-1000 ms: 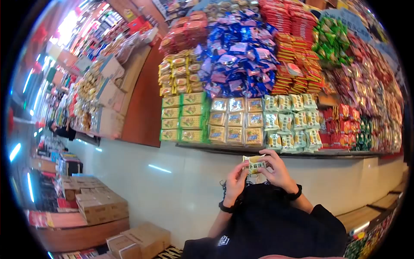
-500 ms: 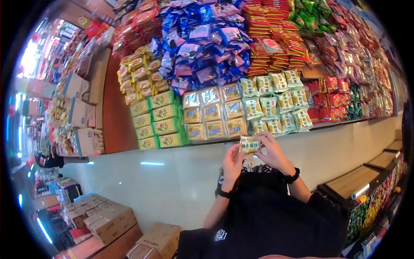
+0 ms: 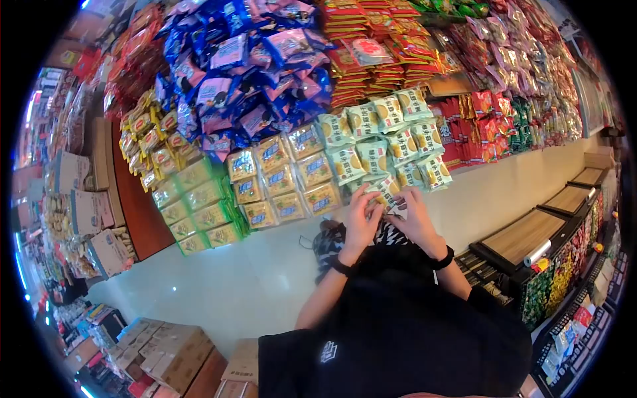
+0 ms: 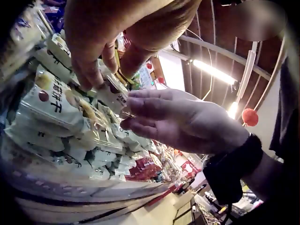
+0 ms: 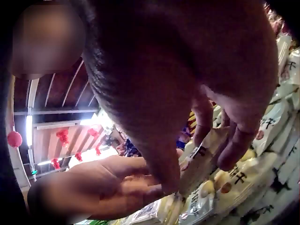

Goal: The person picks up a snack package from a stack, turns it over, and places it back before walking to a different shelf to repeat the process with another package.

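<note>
A small pale packet (image 3: 385, 192) with dark lettering is pinched between both hands at the front edge of the pale green packets (image 3: 373, 158). The left hand (image 3: 361, 229) grips its left side and the right hand (image 3: 418, 229) its right side, thumbs toward the body. In the left wrist view the left hand (image 4: 126, 33) hangs over the packet (image 4: 112, 93), with the right hand (image 4: 187, 119) at its other end. From the right wrist, the right hand (image 5: 201, 70) curls over the packet (image 5: 204, 159); the left hand (image 5: 98, 187) is opposite.
Left of the pale green packets lie orange packs (image 3: 280, 179) and green-edged packs (image 3: 199, 199). Blue packets (image 3: 245, 66) are heaped behind, red ones (image 3: 481, 126) to the right. Cardboard boxes (image 3: 169, 351) stand at lower left, and a wooden-topped shelf (image 3: 521, 235) at right.
The held packet has come from above the floor in front of the display to its front edge, against the pale green packets. The head view has moved closer, and the goods have shifted left in it.
</note>
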The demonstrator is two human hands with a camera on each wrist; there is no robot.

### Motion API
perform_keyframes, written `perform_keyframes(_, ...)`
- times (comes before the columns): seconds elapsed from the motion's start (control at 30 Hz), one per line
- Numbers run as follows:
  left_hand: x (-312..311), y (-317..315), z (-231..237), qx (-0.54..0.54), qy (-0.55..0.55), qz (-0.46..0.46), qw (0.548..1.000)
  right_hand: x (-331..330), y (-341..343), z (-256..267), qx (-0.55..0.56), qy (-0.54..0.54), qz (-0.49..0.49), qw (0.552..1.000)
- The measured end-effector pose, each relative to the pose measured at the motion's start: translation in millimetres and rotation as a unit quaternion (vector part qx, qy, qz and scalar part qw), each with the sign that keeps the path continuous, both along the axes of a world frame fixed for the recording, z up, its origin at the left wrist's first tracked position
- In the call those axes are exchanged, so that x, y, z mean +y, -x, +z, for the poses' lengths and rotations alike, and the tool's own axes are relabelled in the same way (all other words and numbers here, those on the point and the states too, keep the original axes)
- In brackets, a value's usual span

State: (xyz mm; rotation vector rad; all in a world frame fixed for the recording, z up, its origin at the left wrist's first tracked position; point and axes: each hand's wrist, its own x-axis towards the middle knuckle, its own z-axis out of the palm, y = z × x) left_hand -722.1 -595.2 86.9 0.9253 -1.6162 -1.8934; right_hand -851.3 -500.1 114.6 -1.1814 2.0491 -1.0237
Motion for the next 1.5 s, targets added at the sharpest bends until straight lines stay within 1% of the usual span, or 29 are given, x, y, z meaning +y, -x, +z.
perform_keyframes(0.1, 13, 28, 0, 0.008, -0.009, 0.016, 1.000, 10, 22, 5, 0.009, 0.018, -0.008, 1.000)
perform_keyframes(0.17, 18, 46, 4, 0.013, -0.011, 0.022, 1.000, 19, 38, 1, -0.002, -0.016, -0.021, 1.000)
perform_keyframes(0.2, 21, 52, 2, 0.007, 0.015, 0.040, 0.999, 21, 45, 4, -0.004, -0.021, -0.024, 0.999)
perform_keyframes(0.23, 26, 57, -1, -0.001, 0.039, 0.058, 0.998, 19, 50, 9, 0.045, -0.030, -0.012, 0.998)
perform_keyframes(0.27, 31, 60, -6, 0.005, 0.024, 0.066, 0.998, 19, 50, 11, 0.089, -0.040, -0.004, 0.995)
perform_keyframes(0.3, 36, 59, -5, -0.003, 0.025, 0.059, 0.998, 21, 48, 8, 0.082, -0.041, -0.010, 0.996)
perform_keyframes(0.37, 37, 68, -4, -0.044, 0.094, 0.071, 0.992, 12, 53, -1, 0.104, 0.009, 0.017, 0.994)
perform_keyframes(0.43, 37, 67, -2, -0.048, 0.107, 0.054, 0.992, 11, 56, 0, 0.088, 0.039, 0.033, 0.995)
perform_keyframes(0.5, 35, 67, 0, -0.093, 0.195, 0.034, 0.976, 15, 60, 6, 0.058, 0.066, 0.070, 0.994)
perform_keyframes(0.53, 32, 67, 1, -0.095, 0.200, 0.036, 0.974, 19, 62, 11, 0.057, 0.072, 0.073, 0.993)
perform_keyframes(0.6, 33, 63, 3, -0.125, 0.281, -0.006, 0.952, 32, 66, 23, 0.039, 0.114, 0.066, 0.990)
perform_keyframes(0.63, 36, 63, 3, -0.128, 0.279, -0.004, 0.952, 36, 70, 24, 0.036, 0.112, 0.070, 0.991)
perform_keyframes(0.7, 40, 66, 5, -0.130, 0.271, 0.003, 0.954, 38, 81, 24, 0.104, 0.117, 0.008, 0.988)
perform_keyframes(0.73, 42, 67, 3, -0.128, 0.272, 0.004, 0.954, 37, 87, 24, 0.113, 0.073, 0.002, 0.991)
perform_keyframes(0.77, 44, 67, 0, -0.132, 0.272, 0.015, 0.953, 35, 93, 24, 0.116, 0.075, 0.003, 0.990)
perform_keyframes(0.83, 44, 70, -5, -0.134, 0.276, 0.032, 0.951, 29, 103, 24, 0.191, 0.050, 0.011, 0.980)
perform_keyframes(0.9, 47, 73, -7, -0.140, 0.280, 0.065, 0.947, 29, 106, 20, 0.185, 0.050, 0.020, 0.981)
perform_keyframes(1.1, 51, 81, -2, -0.141, 0.284, 0.104, 0.943, 30, 110, 13, 0.178, 0.058, 0.042, 0.981)
perform_keyframes(1.13, 52, 79, -4, -0.153, 0.289, 0.093, 0.940, 30, 110, 13, 0.177, 0.063, 0.044, 0.981)
perform_keyframes(1.17, 55, 77, -4, -0.154, 0.295, 0.104, 0.937, 32, 109, 13, 0.178, 0.073, 0.053, 0.980)
perform_keyframes(1.23, 57, 73, 2, -0.168, 0.341, 0.111, 0.918, 32, 103, 14, 0.180, 0.100, 0.040, 0.978)
perform_keyframes(1.27, 60, 69, 0, -0.152, 0.316, 0.121, 0.929, 33, 100, 17, 0.192, 0.116, 0.039, 0.974)
perform_keyframes(1.3, 65, 61, -6, -0.173, 0.300, 0.125, 0.930, 36, 97, 15, 0.202, 0.139, 0.053, 0.968)
perform_keyframes(1.33, 70, 56, -5, -0.166, 0.293, 0.141, 0.931, 37, 97, 13, 0.217, 0.167, 0.071, 0.959)
perform_keyframes(1.37, 73, 53, -5, -0.156, 0.288, 0.156, 0.932, 37, 91, 18, 0.207, 0.226, 0.062, 0.950)
perform_keyframes(1.4, 75, 48, 4, -0.144, 0.270, 0.162, 0.938, 41, 87, 23, 0.154, 0.235, 0.087, 0.956)
perform_keyframes(1.43, 80, 42, 17, -0.136, 0.251, 0.163, 0.944, 42, 79, 32, 0.148, 0.233, 0.108, 0.955)
perform_keyframes(1.47, 82, 35, 21, -0.114, 0.290, 0.165, 0.936, 43, 74, 32, 0.131, 0.240, 0.147, 0.951)
perform_keyframes(1.5, 85, 28, 24, -0.093, 0.328, 0.163, 0.926, 44, 67, 31, 0.126, 0.257, 0.163, 0.944)
